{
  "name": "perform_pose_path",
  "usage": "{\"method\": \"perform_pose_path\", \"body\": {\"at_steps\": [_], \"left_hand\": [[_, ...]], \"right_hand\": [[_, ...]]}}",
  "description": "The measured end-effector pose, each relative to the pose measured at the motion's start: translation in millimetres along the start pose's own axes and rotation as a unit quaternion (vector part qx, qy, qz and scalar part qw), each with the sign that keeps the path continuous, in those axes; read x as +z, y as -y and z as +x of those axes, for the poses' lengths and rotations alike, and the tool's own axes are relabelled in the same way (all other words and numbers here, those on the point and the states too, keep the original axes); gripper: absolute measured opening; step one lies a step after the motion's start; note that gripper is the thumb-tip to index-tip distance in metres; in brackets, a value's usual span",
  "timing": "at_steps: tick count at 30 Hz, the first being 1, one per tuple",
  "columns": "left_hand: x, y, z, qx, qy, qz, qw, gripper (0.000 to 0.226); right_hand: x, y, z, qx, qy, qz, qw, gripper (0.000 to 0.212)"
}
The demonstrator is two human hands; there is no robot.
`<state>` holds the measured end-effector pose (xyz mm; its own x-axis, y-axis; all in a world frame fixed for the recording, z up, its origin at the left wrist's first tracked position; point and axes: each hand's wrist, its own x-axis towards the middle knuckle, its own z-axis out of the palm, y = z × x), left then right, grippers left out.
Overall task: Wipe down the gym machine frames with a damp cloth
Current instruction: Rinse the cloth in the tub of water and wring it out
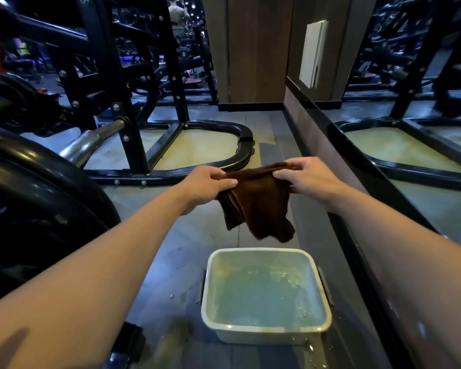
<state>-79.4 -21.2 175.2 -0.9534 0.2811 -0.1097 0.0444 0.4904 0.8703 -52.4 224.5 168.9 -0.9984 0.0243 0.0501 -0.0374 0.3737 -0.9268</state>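
A dark brown cloth hangs in the air above a white square basin that holds bluish water. My left hand pinches the cloth's upper left edge. My right hand pinches its upper right edge, so the cloth is stretched between them and droops in folds. The black gym machine frame stands ahead on the left, and its curved base tube lies on the floor just beyond my hands.
A large black weight plate and a chrome bar sleeve fill the left side. A mirror wall with a dark ledge runs along the right. A wooden pillar stands ahead. Water drops spot the grey floor around the basin.
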Motion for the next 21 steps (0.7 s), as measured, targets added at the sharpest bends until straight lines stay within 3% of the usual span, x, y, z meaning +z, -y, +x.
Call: {"method": "perform_pose_path", "body": {"at_steps": [4,7,9,11,13,16,21], "left_hand": [[9,2,6,-0.015,-0.077,-0.089,0.993,0.024],[18,-6,9,-0.042,-0.053,-0.216,0.974,0.026],[20,-6,8,-0.029,-0.041,-0.188,0.981,0.026],[20,-2,6,0.003,-0.060,-0.082,0.995,0.020],[22,5,7,0.013,-0.086,-0.060,0.994,0.016],[29,9,6,-0.041,-0.086,-0.124,0.988,0.022],[51,26,-14,-0.179,0.030,-0.201,0.963,0.030]], "right_hand": [[3,6,1,-0.036,-0.044,-0.069,0.996,0.011],[8,15,0,-0.023,-0.034,-0.028,0.999,0.014],[9,16,-2,-0.012,-0.037,-0.024,0.999,0.017],[8,13,-4,-0.001,-0.035,-0.015,0.999,0.018],[9,8,-5,0.018,-0.031,-0.014,0.999,0.019],[17,-4,-7,0.114,-0.019,0.017,0.993,0.023],[39,-36,-16,0.291,0.101,0.087,0.947,0.025]]}}
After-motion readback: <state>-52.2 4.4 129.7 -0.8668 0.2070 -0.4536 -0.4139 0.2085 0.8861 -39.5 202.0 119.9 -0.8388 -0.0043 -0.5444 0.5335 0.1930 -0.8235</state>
